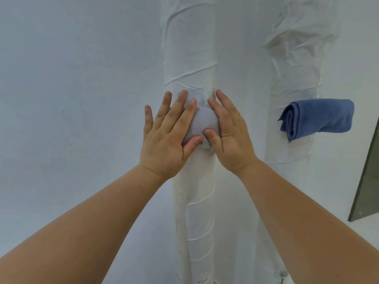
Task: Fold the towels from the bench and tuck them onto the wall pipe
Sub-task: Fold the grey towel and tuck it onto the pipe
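A small pale grey towel (205, 121), folded into a bundle, sits against a white wrapped vertical pipe (189, 48) at the middle of the view. My left hand (168, 132) lies flat on its left side with straight fingers. My right hand (227, 132) presses its right side, fingers straight, thumb on the bundle's lower edge. Both thumbs meet near a small metal hook or pin (202, 143) under the bundle. A folded blue towel (315, 117) sits tucked on a second wrapped pipe (295, 58) to the right.
A plain white wall (71, 99) fills the left side. A dark grey panel edge (367, 181) shows at the far right, below the blue towel. The bench is out of view.
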The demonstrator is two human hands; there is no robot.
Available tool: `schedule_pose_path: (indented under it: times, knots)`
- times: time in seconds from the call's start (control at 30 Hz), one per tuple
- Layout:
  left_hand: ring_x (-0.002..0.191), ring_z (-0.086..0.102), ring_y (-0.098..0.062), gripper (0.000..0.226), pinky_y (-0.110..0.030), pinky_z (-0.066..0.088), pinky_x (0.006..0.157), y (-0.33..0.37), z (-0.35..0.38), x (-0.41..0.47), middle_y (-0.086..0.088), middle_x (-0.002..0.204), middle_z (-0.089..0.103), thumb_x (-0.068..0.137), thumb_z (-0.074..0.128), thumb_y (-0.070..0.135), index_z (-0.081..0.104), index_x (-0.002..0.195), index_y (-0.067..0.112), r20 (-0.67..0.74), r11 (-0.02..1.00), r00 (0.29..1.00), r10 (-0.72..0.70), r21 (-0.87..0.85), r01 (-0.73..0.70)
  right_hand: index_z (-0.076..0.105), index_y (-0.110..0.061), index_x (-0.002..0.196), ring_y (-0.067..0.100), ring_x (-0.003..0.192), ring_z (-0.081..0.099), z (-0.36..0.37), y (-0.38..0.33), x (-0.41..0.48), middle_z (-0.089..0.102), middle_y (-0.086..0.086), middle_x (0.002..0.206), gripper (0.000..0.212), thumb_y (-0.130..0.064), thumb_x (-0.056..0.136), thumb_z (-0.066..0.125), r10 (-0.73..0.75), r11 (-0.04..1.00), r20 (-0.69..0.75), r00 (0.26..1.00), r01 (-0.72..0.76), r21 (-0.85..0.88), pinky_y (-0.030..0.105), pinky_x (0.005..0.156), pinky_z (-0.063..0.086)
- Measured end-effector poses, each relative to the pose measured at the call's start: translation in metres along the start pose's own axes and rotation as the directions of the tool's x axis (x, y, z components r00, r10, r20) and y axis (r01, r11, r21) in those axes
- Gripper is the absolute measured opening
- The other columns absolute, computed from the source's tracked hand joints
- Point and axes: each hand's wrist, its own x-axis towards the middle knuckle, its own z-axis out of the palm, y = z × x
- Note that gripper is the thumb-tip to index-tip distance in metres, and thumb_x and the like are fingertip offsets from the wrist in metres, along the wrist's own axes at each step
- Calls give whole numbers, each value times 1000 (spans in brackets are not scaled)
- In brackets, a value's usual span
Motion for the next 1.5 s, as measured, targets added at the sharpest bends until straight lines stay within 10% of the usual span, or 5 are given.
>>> schedule_pose_path:
  times: [0.27, 0.67, 0.97, 1.5]
  knots:
    - [155, 17, -33, 70, -61, 9, 124, 2, 10, -6, -10, 165, 24, 102, 25, 59, 19, 158, 16, -47, 999, 999, -18, -29, 16, 21, -16, 158, 22, 154, 20, 15, 0, -12, 14, 8, 168, 65, -47, 103, 37, 55, 996, -68, 996, -50, 70, 50, 119, 30]
    - [154, -24, -17, 69, -54, -14, 123, 17, -26, -9, 7, 165, -27, 103, 12, 58, -24, 155, 29, 274, 986, 952, -139, 124, 108, -17, -37, 156, 17, 154, -19, -15, -28, -19, -23, -12, 166, 66, -59, 102, 14, 301, 935, 157, 941, -259, -241, 50, 126, 2]
    - [153, -25, -18, 69, -56, -15, 122, 27, -83, -5, 6, 166, -28, 104, 12, 55, -18, 158, 25, 397, 985, 904, -157, 130, 114, -15, -36, 157, 20, 154, -19, -46, -74, -15, -24, -8, 166, 67, -58, 102, 17, 455, 855, 183, 871, -370, -364, 53, 125, -2]
    - [157, -8, -25, 70, -53, -3, 126, 2, -168, -138, 0, 170, -12, 102, 34, 50, 3, 161, 31, 491, 901, 871, 2, -379, 211, 0, -42, 158, 21, 156, -12, -61, -255, -123, -18, -3, 168, 63, -59, 102, 24, 720, 567, 32, 693, -562, -602, 53, 125, 6]
